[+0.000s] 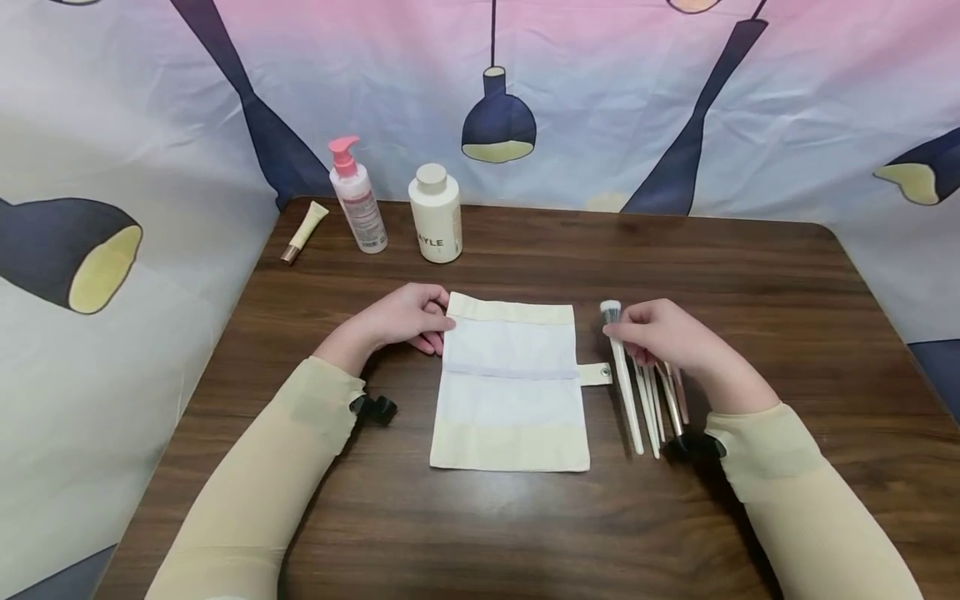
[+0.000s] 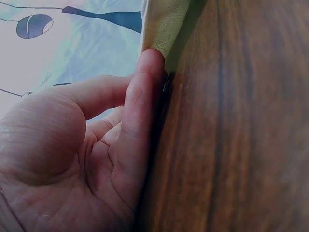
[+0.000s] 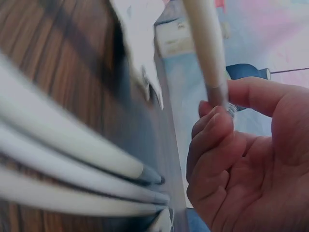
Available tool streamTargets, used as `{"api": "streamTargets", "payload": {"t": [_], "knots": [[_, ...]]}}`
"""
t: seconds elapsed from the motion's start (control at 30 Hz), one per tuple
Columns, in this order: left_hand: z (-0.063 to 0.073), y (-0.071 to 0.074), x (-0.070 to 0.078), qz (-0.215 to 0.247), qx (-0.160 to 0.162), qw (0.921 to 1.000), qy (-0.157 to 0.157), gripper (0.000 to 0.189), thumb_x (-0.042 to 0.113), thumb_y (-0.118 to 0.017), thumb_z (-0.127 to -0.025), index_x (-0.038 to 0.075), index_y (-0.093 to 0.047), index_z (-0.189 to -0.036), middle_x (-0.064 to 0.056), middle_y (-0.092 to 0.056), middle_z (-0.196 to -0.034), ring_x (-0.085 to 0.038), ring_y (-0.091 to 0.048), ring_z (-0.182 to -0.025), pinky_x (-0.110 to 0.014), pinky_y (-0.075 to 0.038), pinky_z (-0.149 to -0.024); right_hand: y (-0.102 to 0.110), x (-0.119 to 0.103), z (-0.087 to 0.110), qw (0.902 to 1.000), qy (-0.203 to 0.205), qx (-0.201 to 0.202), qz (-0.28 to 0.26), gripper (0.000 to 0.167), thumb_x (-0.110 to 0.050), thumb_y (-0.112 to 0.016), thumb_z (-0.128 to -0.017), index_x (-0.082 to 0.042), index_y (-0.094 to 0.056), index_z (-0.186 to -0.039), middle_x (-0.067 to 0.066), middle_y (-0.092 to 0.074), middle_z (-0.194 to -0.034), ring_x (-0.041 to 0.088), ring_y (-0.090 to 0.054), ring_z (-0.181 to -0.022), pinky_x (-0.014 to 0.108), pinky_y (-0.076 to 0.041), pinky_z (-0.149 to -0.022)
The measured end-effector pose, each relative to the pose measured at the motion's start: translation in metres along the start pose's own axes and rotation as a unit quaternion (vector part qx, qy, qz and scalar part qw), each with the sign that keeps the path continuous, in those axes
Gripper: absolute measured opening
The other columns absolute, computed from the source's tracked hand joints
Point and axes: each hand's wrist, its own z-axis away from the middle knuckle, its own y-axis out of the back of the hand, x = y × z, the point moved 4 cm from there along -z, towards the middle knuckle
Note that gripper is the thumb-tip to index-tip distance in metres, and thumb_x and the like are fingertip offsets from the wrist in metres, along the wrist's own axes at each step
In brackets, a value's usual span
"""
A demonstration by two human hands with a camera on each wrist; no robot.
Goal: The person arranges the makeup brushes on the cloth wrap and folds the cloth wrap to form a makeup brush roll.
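Behind everything, saw hanging cloth (image 1: 585, 133) w/ printed lamps; beneath the work, saw dark wood-grain table (image 1: 510, 542). Toward table's far L corner, noted yellow tube (image 1: 307, 227), pump bottle (image 1: 360, 204) w/ pink top & white bottle (image 1: 437, 221), well apart from R hand.

On table btwn the hands, found cloth case (image 1: 510, 447): flat, pale in the middle, cream bands at near & far ends. W/ L hand (image 1: 408, 317), pinched case's L edge by far corner. From L wrist view, confirmed fingertips at cloth's edge, low by tabletop.

W/ R hand (image 1: 663, 333), grasped pale-handled brush (image 1: 624, 383) btwn thumb & fingers, just below bristles. Saw bristles on far side, handle end toward the person. Beneath & beside R hand, spotted loose brushes (image 1: 648, 412), ungrasped, roughly alongside the held one.

Key relation, approx.: placed case to R hand's L, w/ snap strap (image 1: 592, 375) pointing at held brush. Read brush's long axis as near-parallel to case's R edge, i.e. far-to-near, not across. Judged L hand nearer to case (touching), R hand apart from it. Hence reckoned any brush-to-case shift as mainly sideways, w/ little turning called for. Couldn't tell strap tip & handle touching from merely close.
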Motion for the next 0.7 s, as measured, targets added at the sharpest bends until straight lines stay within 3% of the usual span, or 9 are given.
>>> {"api": "streamTargets", "payload": {"t": [0.1, 0.2, 0.33, 0.47, 0.57, 0.7], "knots": [[0.0, 0.0, 0.002, -0.001, 0.004, 1.0, -0.005, 0.027, 0.013, -0.066, -0.1, 0.003, -0.055, -0.122, -0.013, -0.072, -0.088, -0.023, -0.073, -0.07, -0.036, -0.065, -0.065, -0.001, -0.003, -0.001, 0.9972, 0.024, -0.002, -0.071, 0.039, -0.033, -0.065, -0.102, -0.002, -0.057, -0.08, 0.007, -0.057, -0.068, 0.023, -0.06, -0.066, 0.035, -0.057, -0.061], [-0.001, 0.0, 0.002, 0.002, -0.002, 1.0, -0.003, 0.027, 0.013, -0.066, -0.1, 0.003, -0.055, -0.123, -0.013, -0.073, -0.088, -0.023, -0.073, -0.071, -0.037, -0.065, -0.066, -0.002, -0.009, -0.004, 0.9879, 0.04, -0.009, -0.149, 0.031, -0.026, -0.063, -0.104, 0.001, -0.06, -0.088, 0.006, -0.06, -0.073, 0.02, -0.064, -0.069, 0.033, -0.061, -0.067], [-0.001, -0.001, 0.002, 0.004, -0.006, 1.0, -0.006, 0.028, 0.012, -0.066, -0.101, 0.003, -0.055, -0.124, -0.013, -0.072, -0.088, -0.022, -0.073, -0.07, -0.037, -0.065, -0.066, -0.005, -0.019, -0.013, 0.9678, 0.045, -0.024, -0.246, 0.024, -0.019, -0.061, -0.105, 0.005, -0.062, -0.102, 0.004, -0.063, -0.078, 0.017, -0.066, -0.071, 0.029, -0.062, -0.07], [-0.001, 0.001, 0.003, 0.001, 0.002, 0.9999, -0.015, 0.026, 0.012, -0.065, -0.101, 0.003, -0.055, -0.123, -0.013, -0.072, -0.087, -0.022, -0.072, -0.069, -0.037, -0.065, -0.065, -0.012, -0.031, -0.029, 0.9409, 0.041, -0.047, -0.333, 0.018, -0.015, -0.06, -0.105, 0.003, -0.065, -0.107, 0.004, -0.069, -0.084, 0.016, -0.068, -0.073, 0.03, -0.064, -0.074], [-0.001, 0.001, 0.002, -0.003, -0.003, 0.9999, -0.012, 0.026, 0.011, -0.065, -0.101, 0.003, -0.054, -0.123, -0.013, -0.072, -0.087, -0.022, -0.073, -0.069, -0.037, -0.065, -0.066, -0.021, -0.04, -0.04, 0.9214, 0.036, -0.063, -0.382, 0.014, -0.013, -0.06, -0.105, -0.002, -0.068, -0.103, 0.007, -0.072, -0.091, 0.016, -0.07, -0.075, 0.032, -0.065, -0.077], [-0.001, 0.0, 0.003, -0.008, -0.012, 0.9998, -0.011, 0.027, 0.012, -0.065, -0.101, 0.003, -0.054, -0.124, -0.013, -0.073, -0.089, -0.023, -0.073, -0.071, -0.038, -0.065, -0.068, -0.031, -0.052, -0.051, 0.9173, 0.031, -0.064, -0.392, 0.014, -0.013, -0.062, -0.103, 0.0, -0.067, -0.107, 0.01, -0.071, -0.099, 0.015, -0.07, -0.076, 0.031, -0.065, -0.077]]}}
